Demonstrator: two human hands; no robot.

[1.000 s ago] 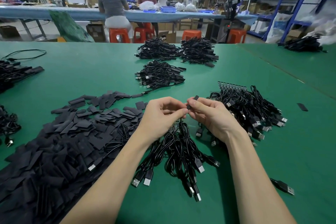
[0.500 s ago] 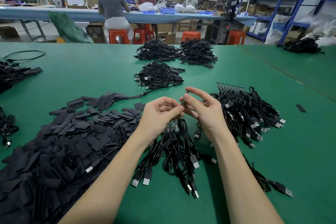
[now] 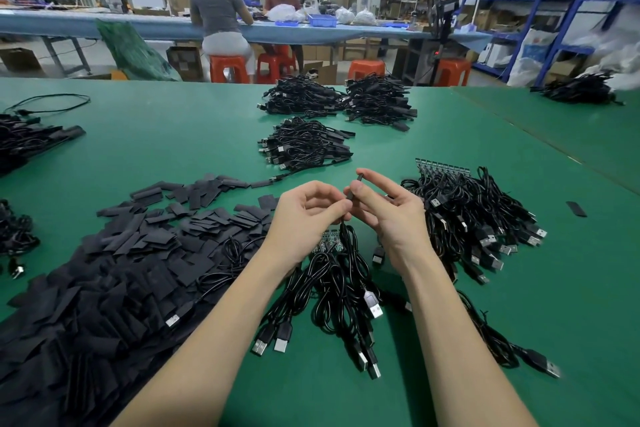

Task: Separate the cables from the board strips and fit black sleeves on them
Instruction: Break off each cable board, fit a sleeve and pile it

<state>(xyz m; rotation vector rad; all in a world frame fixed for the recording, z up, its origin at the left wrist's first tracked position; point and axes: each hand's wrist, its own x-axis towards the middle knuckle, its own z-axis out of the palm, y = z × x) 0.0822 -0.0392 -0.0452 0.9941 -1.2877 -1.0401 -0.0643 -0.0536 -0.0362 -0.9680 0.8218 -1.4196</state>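
**Sleeve Held at the Cable End, Above the Bundle**

A black sleeve was pinched edge-on between the thumb and forefinger of the right hand, just above the bundle of cables on the green table. The left hand was curled round a thin cable that rose from that bundle, its fingertips meeting those of the right hand. Both hands were thus closed, each on its own piece, and held together. Whether the cable's end was already inside the sleeve could not be told; the joint was hidden by the fingers.

The sleeve was judged to be very light, thin and soft, a flattened tube that would collapse under a hard pinch. It would best be taken by its two edges, so that gentle pressure bows the mouth open. The cable was judged limp and springy (its coils lay looped over one another), so it would need to be held close to its free end, or the tip would wander. The small board at that end was probably brittle at its solder joints and should not be bent.

Behind the bundle, a green board strip showed between the wrists. Left of the bundle lay a large heap of loose sleeves; right of it, a pile with another strip at its far edge. Beyond the bundle, three finished-looking piles were seen.
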